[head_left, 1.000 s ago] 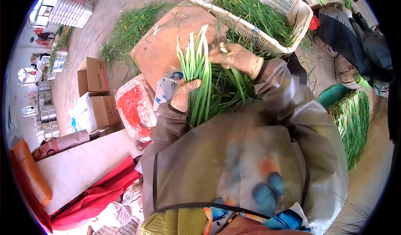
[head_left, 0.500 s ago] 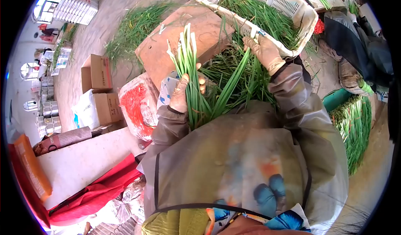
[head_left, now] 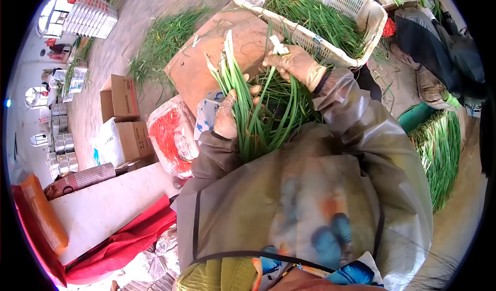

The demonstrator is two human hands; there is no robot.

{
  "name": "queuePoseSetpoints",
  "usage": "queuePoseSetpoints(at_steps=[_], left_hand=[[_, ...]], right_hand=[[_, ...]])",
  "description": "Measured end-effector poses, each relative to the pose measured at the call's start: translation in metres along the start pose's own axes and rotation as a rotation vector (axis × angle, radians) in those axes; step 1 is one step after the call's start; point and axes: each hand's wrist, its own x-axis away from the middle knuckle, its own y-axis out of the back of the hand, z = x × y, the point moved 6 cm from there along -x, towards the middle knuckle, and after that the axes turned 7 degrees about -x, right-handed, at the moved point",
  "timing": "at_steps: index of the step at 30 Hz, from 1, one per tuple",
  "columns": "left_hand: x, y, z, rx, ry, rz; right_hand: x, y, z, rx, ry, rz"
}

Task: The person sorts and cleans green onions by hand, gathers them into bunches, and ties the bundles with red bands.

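Observation:
My gloved left hand (head_left: pixel 227 116) is wrapped round a bunch of garlic chives (head_left: pixel 238 81), white stem ends pointing up and green leaves hanging toward my apron. To its right, my gloved right hand (head_left: pixel 295 64) pinches a few more chive stalks (head_left: pixel 279 45) near their white ends. Their leaves slant down and meet the bunch in front of my apron (head_left: pixel 279 198). Behind and below the hands lies a heap of loose green chives (head_left: pixel 305 102), partly hidden by my right arm.
A white plastic crate (head_left: pixel 376 25) of chives stands at the far right, beside a brown board (head_left: pixel 222 32). Red ties (head_left: pixel 170 136) lie in a tray at left, near cardboard boxes (head_left: pixel 120 97). Bundled chives (head_left: pixel 439 156) stand at right. A person's shoe (head_left: pixel 431 90) shows nearby.
My right hand has moved left with its chive stalks, closer to the bunch in my left hand. My left hand keeps its hold and has barely shifted.

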Motion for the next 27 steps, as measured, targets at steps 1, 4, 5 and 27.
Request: queuePoseSetpoints(at_steps=[1, 4, 5, 27], left_hand=[[0.000, 0.002, 0.001, 0.000, 0.000, 0.000], [0.002, -0.004, -0.001, 0.069, -0.033, 0.100], [0.002, -0.005, -0.001, 0.046, -0.034, 0.101], [-0.026, -0.015, -0.008, -0.148, -0.024, -0.149]], right_hand=[[0.001, 0.010, 0.002, 0.020, 0.024, -0.054], [-0.010, 0.046, 0.000, 0.459, 0.010, -0.254], [-0.006, 0.054, 0.012, 0.584, 0.285, -0.416], [0.008, -0.018, 0.002, 0.080, -0.125, 0.065]])
